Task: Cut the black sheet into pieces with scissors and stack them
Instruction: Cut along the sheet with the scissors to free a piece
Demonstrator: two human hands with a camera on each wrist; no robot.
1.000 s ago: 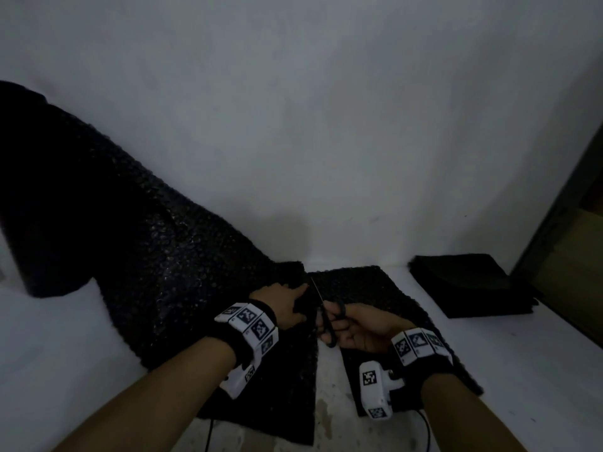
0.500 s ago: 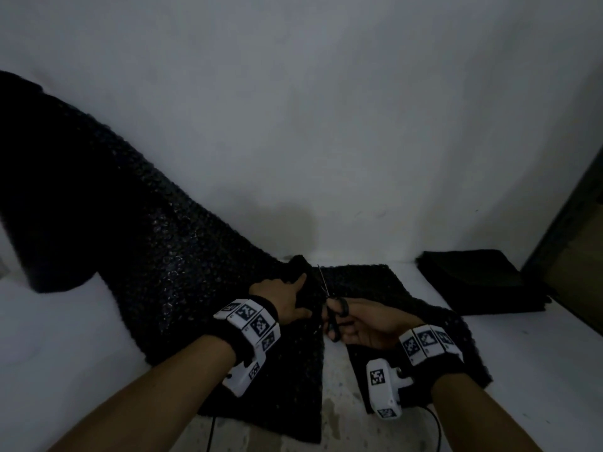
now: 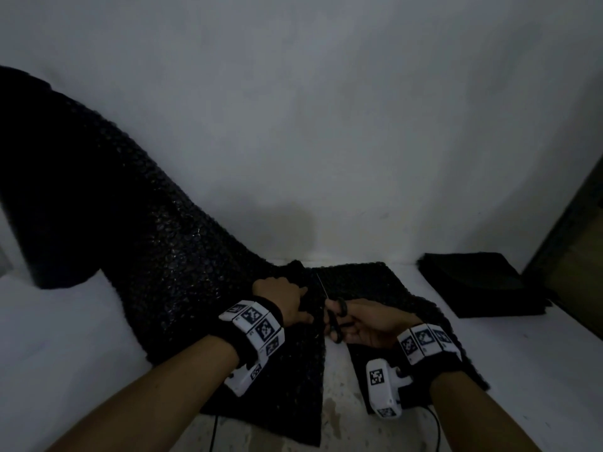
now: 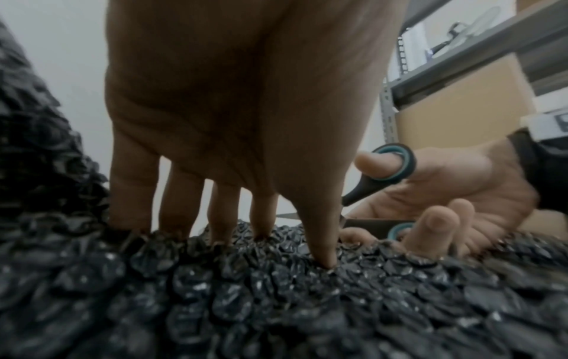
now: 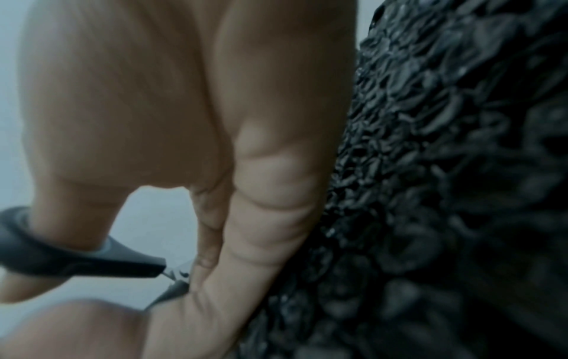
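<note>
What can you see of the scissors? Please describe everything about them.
The scissors with black handles and teal-lined finger loops have thin metal blades pointing away from the person along the cut in the black bubble-textured sheet. The right hand grips them, thumb through the upper loop, fingers through the lower one. The left hand presses the sheet just beside the blades. Whether the blades are open is unclear.

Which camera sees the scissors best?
The left wrist view: the scissors show their black, teal-lined handle loops around the right hand's thumb and fingers. The head view shows them small and dark; the right wrist view shows a blurred handle only.
</note>
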